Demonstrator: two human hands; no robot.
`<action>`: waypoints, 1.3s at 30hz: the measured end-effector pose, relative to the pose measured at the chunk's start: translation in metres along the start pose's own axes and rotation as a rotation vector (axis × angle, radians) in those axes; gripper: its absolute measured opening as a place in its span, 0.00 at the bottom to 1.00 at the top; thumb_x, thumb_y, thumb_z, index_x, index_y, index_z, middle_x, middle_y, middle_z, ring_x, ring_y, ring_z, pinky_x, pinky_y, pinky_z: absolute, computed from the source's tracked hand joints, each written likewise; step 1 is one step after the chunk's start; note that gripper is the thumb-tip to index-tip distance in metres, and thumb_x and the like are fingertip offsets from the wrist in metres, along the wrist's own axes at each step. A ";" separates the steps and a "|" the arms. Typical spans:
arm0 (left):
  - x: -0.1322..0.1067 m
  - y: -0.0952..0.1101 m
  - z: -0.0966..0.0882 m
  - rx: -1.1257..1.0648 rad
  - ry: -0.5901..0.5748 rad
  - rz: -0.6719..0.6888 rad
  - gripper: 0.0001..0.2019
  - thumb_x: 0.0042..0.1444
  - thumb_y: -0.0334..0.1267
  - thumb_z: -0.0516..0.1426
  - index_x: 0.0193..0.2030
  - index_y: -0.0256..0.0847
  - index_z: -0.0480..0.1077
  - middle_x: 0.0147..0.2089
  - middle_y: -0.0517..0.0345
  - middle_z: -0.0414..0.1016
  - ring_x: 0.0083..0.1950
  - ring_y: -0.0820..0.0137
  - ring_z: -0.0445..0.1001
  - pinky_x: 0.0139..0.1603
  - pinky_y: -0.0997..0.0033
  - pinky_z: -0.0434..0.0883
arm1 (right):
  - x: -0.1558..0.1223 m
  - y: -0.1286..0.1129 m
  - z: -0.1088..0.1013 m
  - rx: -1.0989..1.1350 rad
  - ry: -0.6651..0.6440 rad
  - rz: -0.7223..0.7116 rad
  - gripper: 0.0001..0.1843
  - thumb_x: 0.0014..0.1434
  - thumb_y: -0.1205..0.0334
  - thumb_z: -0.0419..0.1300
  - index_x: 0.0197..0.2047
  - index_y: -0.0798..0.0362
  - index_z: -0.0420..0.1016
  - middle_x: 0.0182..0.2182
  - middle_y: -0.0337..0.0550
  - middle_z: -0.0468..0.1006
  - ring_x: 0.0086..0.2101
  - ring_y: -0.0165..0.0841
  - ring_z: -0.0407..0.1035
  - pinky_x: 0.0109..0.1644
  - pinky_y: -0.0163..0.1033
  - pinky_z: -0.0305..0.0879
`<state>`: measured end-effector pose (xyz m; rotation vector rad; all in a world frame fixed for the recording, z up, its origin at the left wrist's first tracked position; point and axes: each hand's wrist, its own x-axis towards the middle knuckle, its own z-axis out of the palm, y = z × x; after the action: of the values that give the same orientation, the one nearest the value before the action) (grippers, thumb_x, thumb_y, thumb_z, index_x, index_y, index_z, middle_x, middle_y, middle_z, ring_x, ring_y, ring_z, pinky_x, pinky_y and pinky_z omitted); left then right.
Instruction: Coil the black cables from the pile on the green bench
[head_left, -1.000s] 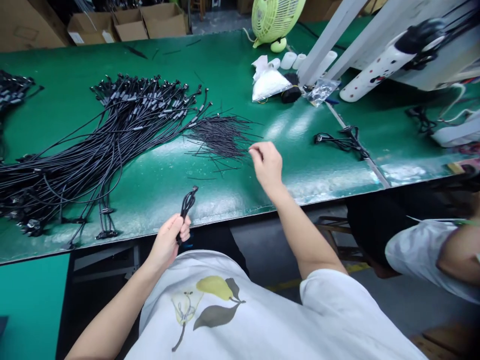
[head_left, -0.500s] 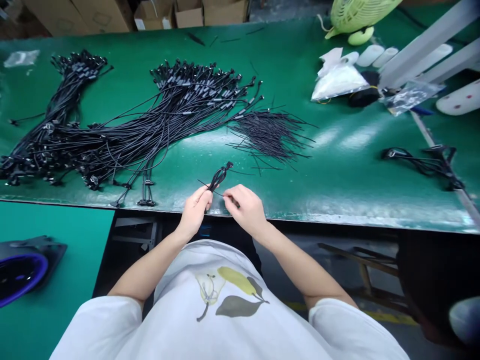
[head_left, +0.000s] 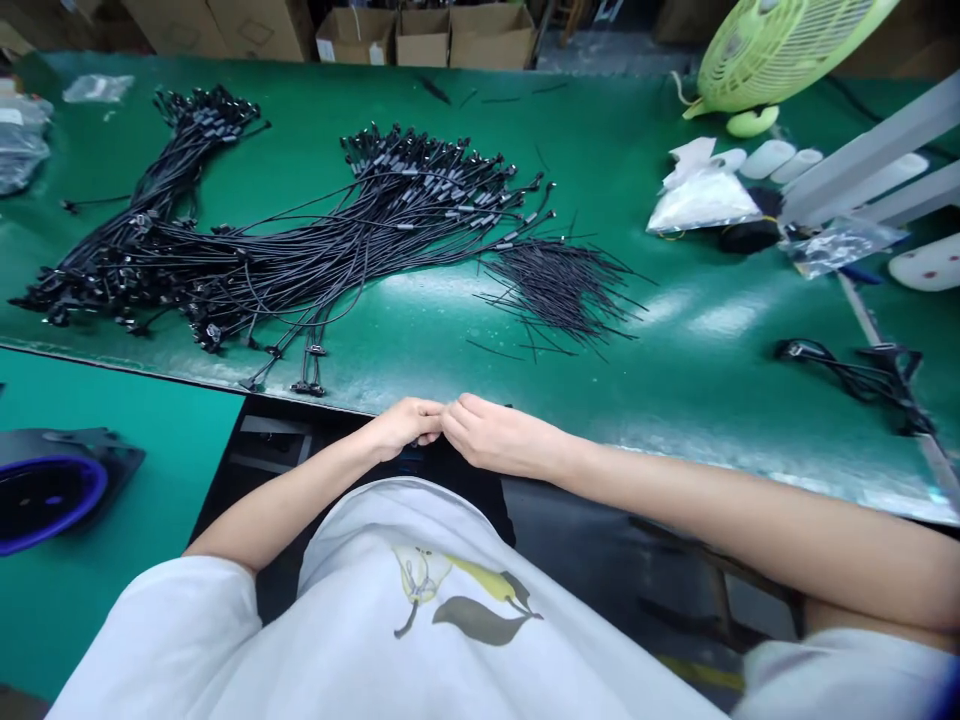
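Observation:
My left hand (head_left: 409,425) is closed at the table's front edge, its fingertips meeting those of my right hand (head_left: 491,435). Between and behind the fingers is the small coiled black cable, now almost wholly hidden. My right hand is pinched closed, its back turned up and covering the thin black twist tie it gripped half a second ago. Beyond the hands lies a loose pile of thin black twist ties (head_left: 562,290). A large heap of black cables (head_left: 322,255) with small connectors stretches to the left of that pile.
Another cable bundle (head_left: 169,165) lies at the far left. To the right are a green fan (head_left: 787,50), a white plastic bag (head_left: 701,200), a metal stand (head_left: 862,150) and a coiled cable (head_left: 840,370). Cardboard boxes (head_left: 491,35) stand behind the green table (head_left: 420,330).
My hands have come together and drawn back toward my body, turning so the coiled cable is now hidden. My right elbow has swung outward. The camera view has shifted.

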<state>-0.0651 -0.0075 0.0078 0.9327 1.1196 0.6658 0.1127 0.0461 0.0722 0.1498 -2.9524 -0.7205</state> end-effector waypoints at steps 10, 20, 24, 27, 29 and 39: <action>-0.004 0.003 0.016 0.458 0.244 0.281 0.12 0.58 0.30 0.50 0.43 0.41 0.73 0.38 0.55 0.74 0.42 0.65 0.69 0.50 0.63 0.67 | 0.017 -0.010 0.003 0.018 -0.296 0.192 0.19 0.53 0.82 0.43 0.24 0.58 0.70 0.20 0.45 0.64 0.21 0.33 0.54 0.27 0.40 0.44; 0.018 0.031 0.004 -0.311 0.199 0.287 0.23 0.51 0.30 0.50 0.54 0.40 0.72 0.58 0.54 0.73 0.62 0.61 0.66 0.66 0.60 0.57 | 0.034 0.007 0.039 0.478 0.006 0.957 0.15 0.64 0.65 0.48 0.32 0.56 0.73 0.29 0.46 0.75 0.28 0.32 0.68 0.28 0.37 0.48; 0.002 0.035 0.002 -0.351 0.330 0.465 0.17 0.57 0.37 0.48 0.41 0.40 0.78 0.54 0.53 0.74 0.61 0.60 0.65 0.65 0.60 0.58 | 0.029 -0.011 0.041 0.892 0.356 1.115 0.17 0.66 0.59 0.47 0.30 0.53 0.71 0.29 0.42 0.76 0.31 0.32 0.69 0.33 0.35 0.56; -0.014 0.031 0.004 0.055 0.446 0.547 0.17 0.60 0.43 0.50 0.34 0.42 0.80 0.51 0.53 0.72 0.58 0.60 0.65 0.64 0.60 0.57 | 0.016 -0.009 0.042 1.084 0.374 1.101 0.17 0.66 0.57 0.49 0.28 0.52 0.69 0.25 0.38 0.72 0.27 0.30 0.66 0.32 0.34 0.57; -0.018 0.025 0.005 0.296 0.420 0.515 0.17 0.60 0.48 0.53 0.35 0.44 0.80 0.44 0.53 0.71 0.52 0.62 0.66 0.62 0.60 0.58 | 0.010 -0.005 0.039 0.948 0.359 1.126 0.16 0.66 0.58 0.49 0.28 0.52 0.68 0.26 0.39 0.72 0.28 0.30 0.65 0.33 0.34 0.55; -0.011 0.031 -0.006 -0.348 0.343 0.362 0.23 0.55 0.57 0.57 0.36 0.36 0.79 0.29 0.58 0.67 0.29 0.74 0.59 0.33 0.73 0.62 | 0.022 -0.030 0.020 0.617 0.289 0.866 0.16 0.68 0.62 0.48 0.30 0.53 0.70 0.27 0.40 0.72 0.27 0.28 0.63 0.32 0.34 0.52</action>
<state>-0.0743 -0.0001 0.0385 0.7391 1.0919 1.3114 0.0908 0.0265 0.0420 -0.8403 -2.4628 0.2969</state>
